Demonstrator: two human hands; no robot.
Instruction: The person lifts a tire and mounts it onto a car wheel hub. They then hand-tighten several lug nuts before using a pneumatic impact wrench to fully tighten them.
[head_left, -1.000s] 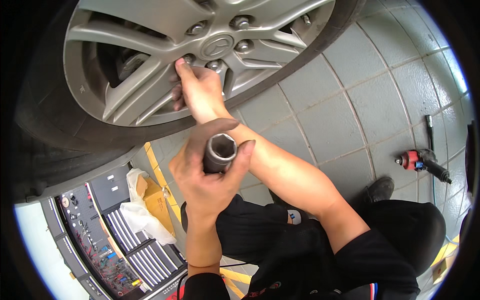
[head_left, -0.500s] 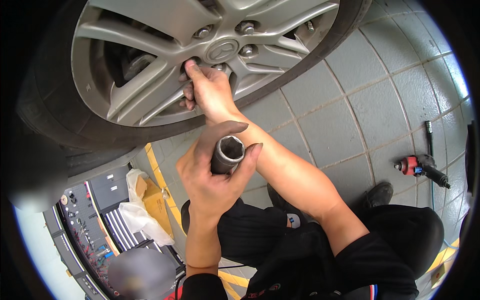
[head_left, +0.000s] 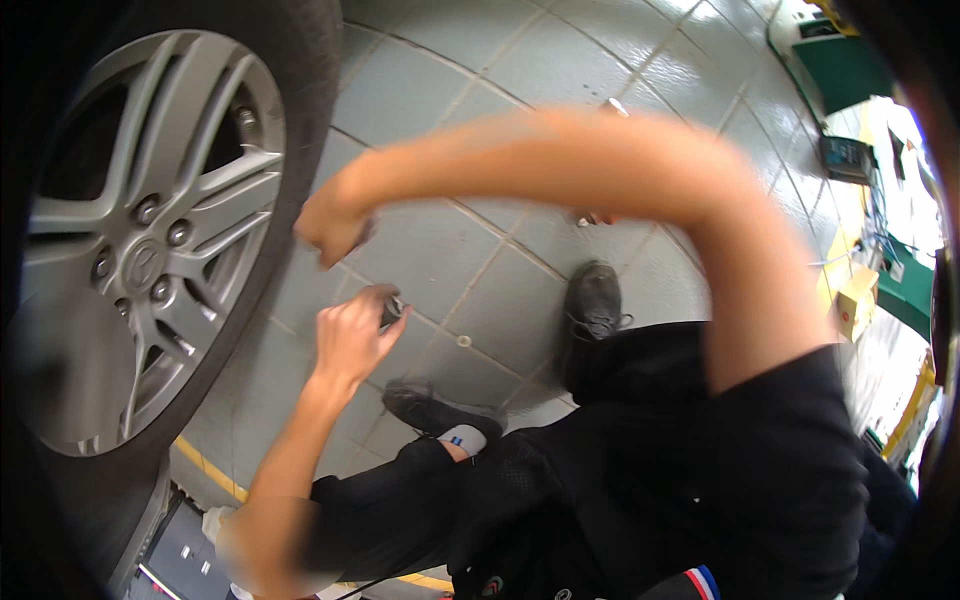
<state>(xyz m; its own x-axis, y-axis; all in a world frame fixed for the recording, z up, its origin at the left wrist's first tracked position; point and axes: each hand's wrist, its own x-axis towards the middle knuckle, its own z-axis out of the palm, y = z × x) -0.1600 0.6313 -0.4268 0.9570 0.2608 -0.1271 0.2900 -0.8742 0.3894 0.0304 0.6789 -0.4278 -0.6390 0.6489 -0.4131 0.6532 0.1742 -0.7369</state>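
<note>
Nearest, the person's black short-sleeved shirt (head_left: 690, 480) fills the view around 5 o'clock. At 10 o'clock from the middle, the blurred right hand (head_left: 335, 222) has its fingers curled downward near the tyre's edge; whether they grip anything, I cannot tell. Just below 9 o'clock, the left hand (head_left: 348, 338) has thumb and fingers closed around a dark metal cylindrical socket (head_left: 392, 312), its mouth aimed toward 2 o'clock. A black lace-up shoe (head_left: 595, 300) stands at 3 o'clock, and a small pale round piece (head_left: 463, 341) lies near 6 o'clock on the grey square-tiled floor (head_left: 470, 245). Toward 9 o'clock, beyond both hands, stands a silver multi-spoke wheel (head_left: 185, 125) in a black rubber tyre (head_left: 305, 75), hexagonal metal nuts (head_left: 179, 232) ringing its round centre cap. Farthest off, green equipment (head_left: 845, 75) sits at 2 o'clock.
</note>
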